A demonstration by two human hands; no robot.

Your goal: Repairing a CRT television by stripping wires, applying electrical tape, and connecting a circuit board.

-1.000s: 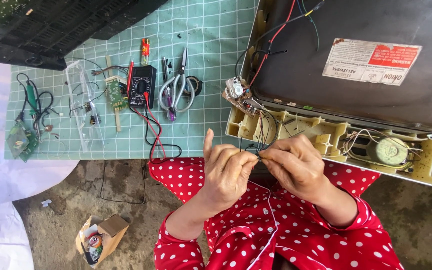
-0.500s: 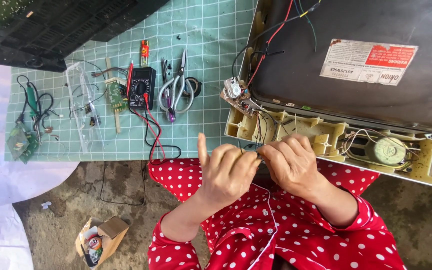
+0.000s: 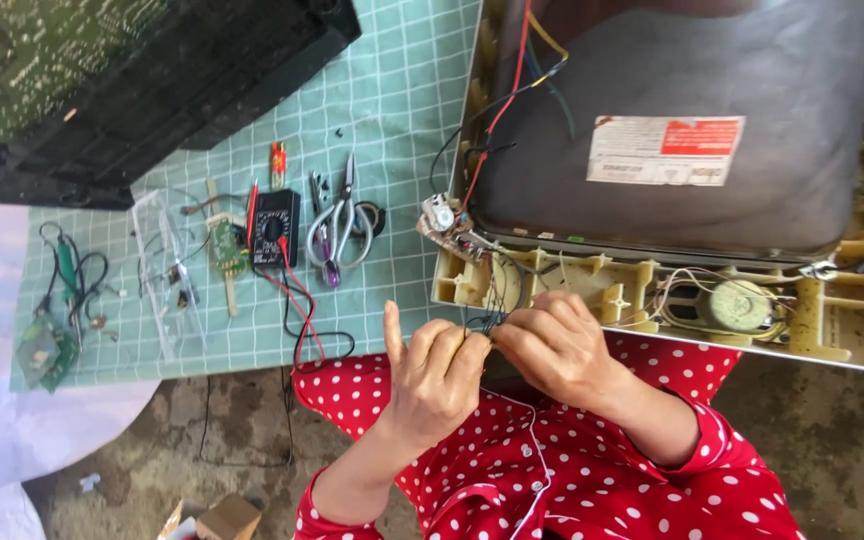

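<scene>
A thin bundle of dark wires [image 3: 489, 322] is pinched between the closed left hand [image 3: 439, 372] and right hand [image 3: 552, 345], beside the opened beige plastic chassis [image 3: 592, 290], evidently with wiring unfinished.

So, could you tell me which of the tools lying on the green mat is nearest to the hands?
The scissors: they lie at the mat's right side, closest above the left hand. The black meter and the small circuit board sit farther left.

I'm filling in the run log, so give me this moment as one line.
left hand: pinching thin dark wires | right hand: pinching same wires | place: front edge of opened television | nearby: multimeter, scissors on green mat
</scene>
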